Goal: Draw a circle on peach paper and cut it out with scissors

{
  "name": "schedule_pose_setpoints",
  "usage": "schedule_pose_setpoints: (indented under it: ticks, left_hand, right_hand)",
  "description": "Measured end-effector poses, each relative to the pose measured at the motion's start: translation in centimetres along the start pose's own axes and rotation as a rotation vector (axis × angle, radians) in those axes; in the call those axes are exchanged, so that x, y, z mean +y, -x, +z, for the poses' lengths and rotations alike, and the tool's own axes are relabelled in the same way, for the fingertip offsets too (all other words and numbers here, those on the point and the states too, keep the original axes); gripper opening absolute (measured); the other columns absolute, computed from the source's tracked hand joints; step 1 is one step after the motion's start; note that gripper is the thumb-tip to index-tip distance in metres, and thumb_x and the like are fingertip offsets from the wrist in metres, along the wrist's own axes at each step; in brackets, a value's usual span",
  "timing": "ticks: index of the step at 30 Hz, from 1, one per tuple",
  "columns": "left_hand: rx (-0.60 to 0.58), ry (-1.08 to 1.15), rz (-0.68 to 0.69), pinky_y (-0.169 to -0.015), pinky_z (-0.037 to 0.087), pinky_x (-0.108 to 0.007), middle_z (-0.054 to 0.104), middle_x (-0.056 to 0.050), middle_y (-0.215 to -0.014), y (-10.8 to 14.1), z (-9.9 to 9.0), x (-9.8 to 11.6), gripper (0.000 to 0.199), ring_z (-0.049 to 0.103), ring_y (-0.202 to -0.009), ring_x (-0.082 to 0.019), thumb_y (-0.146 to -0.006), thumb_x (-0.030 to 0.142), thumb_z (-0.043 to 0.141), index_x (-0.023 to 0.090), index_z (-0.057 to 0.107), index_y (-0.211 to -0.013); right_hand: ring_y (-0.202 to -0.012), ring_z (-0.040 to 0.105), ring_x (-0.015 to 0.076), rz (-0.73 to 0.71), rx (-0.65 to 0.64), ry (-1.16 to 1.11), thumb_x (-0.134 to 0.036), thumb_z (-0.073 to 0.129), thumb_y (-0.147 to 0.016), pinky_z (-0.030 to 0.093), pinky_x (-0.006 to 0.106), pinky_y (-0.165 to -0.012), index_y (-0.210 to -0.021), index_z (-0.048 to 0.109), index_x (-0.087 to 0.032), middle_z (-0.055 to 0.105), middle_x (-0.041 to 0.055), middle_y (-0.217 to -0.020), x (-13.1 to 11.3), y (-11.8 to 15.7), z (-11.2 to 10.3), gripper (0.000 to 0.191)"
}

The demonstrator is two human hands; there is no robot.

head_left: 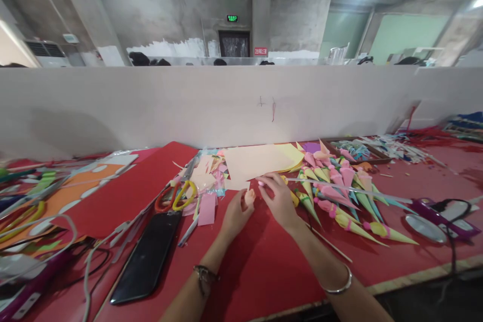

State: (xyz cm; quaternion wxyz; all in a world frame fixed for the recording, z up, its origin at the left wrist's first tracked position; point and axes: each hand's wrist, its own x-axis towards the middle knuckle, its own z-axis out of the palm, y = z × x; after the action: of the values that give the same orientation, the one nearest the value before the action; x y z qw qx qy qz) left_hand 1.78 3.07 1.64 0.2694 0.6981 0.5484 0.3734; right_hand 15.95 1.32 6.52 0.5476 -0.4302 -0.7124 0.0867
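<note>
My left hand (237, 214) is closed, its fingertips pinching a small peach-coloured piece (249, 196). Just to its right, my right hand (278, 198) has thumb and fingers curled together around something small and pinkish, too small to make out. The hands are a little apart above the red table (256, 271). Right of my right hand lies a pile of pink, yellow and green paper cones (339, 181). Behind the hands are cream and yellow paper sheets (256, 161).
Left of my hands lie a black phone (147, 256), scissors with red and yellow handles (184, 196) and a large red sheet (132, 191). A purple glue gun (445, 219) with a cable rests at right, beside an oval metal dish (425, 228). A white partition (188, 105) stands behind.
</note>
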Motion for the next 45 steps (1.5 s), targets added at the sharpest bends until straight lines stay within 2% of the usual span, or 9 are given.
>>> schedule_pose_setpoints:
  ticks: [5,7,12,17,20,25,36,42,45]
  left_hand:
    - [-0.053,0.168,0.087,-0.08,0.042,-0.03,0.057,-0.007,-0.108,0.7,-1.9,-0.6,0.043,0.056,-0.089,-0.017,-0.069,0.021,0.046,0.015,0.045,-0.112]
    - [-0.038,0.138,0.103,-0.079,0.042,-0.029,0.058,-0.006,-0.103,1.2,-2.1,-0.3,0.044,0.055,-0.089,-0.017,-0.068,0.02,0.046,0.016,0.044,-0.111]
    - [-0.057,0.011,0.075,-0.065,0.043,-0.026,0.06,-0.001,-0.085,1.4,-1.8,0.1,0.045,0.056,-0.068,-0.014,-0.068,0.02,0.048,0.02,0.042,-0.112]
    - [-0.037,-0.123,0.059,-0.06,0.042,-0.025,0.061,0.0,-0.079,1.3,-2.1,0.0,0.046,0.057,-0.066,-0.015,-0.069,0.023,0.05,0.022,0.041,-0.114]
    - [-0.018,-0.208,0.022,-0.059,0.041,-0.025,0.063,-0.001,-0.079,1.2,-2.3,0.4,0.044,0.059,-0.069,-0.018,-0.069,0.025,0.051,0.022,0.043,-0.112]
    - [-0.027,-0.294,0.015,-0.059,0.04,-0.025,0.064,-0.002,-0.082,1.3,-2.5,0.9,0.041,0.06,-0.072,-0.018,-0.069,0.026,0.051,0.023,0.045,-0.109]
    - [-0.007,-0.333,0.135,-0.055,0.036,-0.022,0.064,0.0,-0.078,1.4,-2.6,0.3,0.027,0.058,-0.066,-0.015,-0.072,0.031,0.048,0.023,0.051,-0.098]
    - [-0.005,-0.364,0.152,-0.054,0.035,-0.022,0.064,0.0,-0.076,1.4,-2.6,0.1,0.023,0.058,-0.066,-0.015,-0.073,0.029,0.047,0.023,0.052,-0.094]
    - [-0.004,-0.359,0.152,-0.055,0.035,-0.022,0.064,0.0,-0.077,1.3,-2.5,0.0,0.025,0.059,-0.067,-0.015,-0.073,0.03,0.048,0.023,0.052,-0.097]
  right_hand:
    - [-0.084,0.056,0.0165,0.043,-0.052,-0.094,-0.021,0.042,-0.082,0.047,0.03,-0.074,-0.1,0.056,-0.017,0.06,0.0069,-0.091,1.2,1.2,1.3,0.023]
    - [-0.083,0.057,0.0164,0.073,-0.07,-0.118,-0.022,0.042,-0.083,0.048,0.03,-0.073,-0.101,0.055,-0.017,0.061,0.0074,-0.092,1.3,1.7,1.5,0.023]
    - [-0.084,0.056,0.0161,0.092,-0.06,-0.216,-0.022,0.046,-0.08,0.049,0.029,-0.073,-0.092,0.06,-0.018,0.059,0.0065,-0.089,0.8,2.1,1.5,0.019]
    - [-0.077,0.057,0.0149,0.189,-0.107,-0.341,-0.027,0.048,-0.081,0.05,0.027,-0.066,-0.098,0.061,-0.021,0.06,0.0052,-0.088,0.6,2.4,1.5,0.023]
    - [-0.076,0.058,0.0146,0.244,-0.104,-0.435,-0.028,0.05,-0.079,0.05,0.027,-0.066,-0.098,0.06,-0.02,0.061,0.0049,-0.088,0.7,2.6,1.7,0.023]
    - [-0.084,0.058,0.0155,0.204,-0.113,-0.448,-0.027,0.053,-0.078,0.049,0.027,-0.072,-0.088,0.063,-0.019,0.062,0.0047,-0.088,0.7,2.5,1.7,0.016]
    - [-0.08,0.058,0.0149,0.258,-0.158,-0.519,-0.027,0.056,-0.075,0.048,0.027,-0.069,-0.086,0.065,-0.019,0.063,0.0045,-0.084,1.5,2.5,2.2,0.017]
    - [-0.079,0.057,0.0152,0.27,-0.192,-0.566,-0.03,0.056,-0.075,0.047,0.027,-0.071,-0.087,0.065,-0.019,0.062,0.0047,-0.086,1.9,2.6,2.7,0.019]
    - [-0.084,0.056,0.0154,0.25,-0.207,-0.555,-0.032,0.053,-0.077,0.046,0.028,-0.075,-0.094,0.064,-0.02,0.062,0.0048,-0.091,1.9,2.6,2.8,0.024]
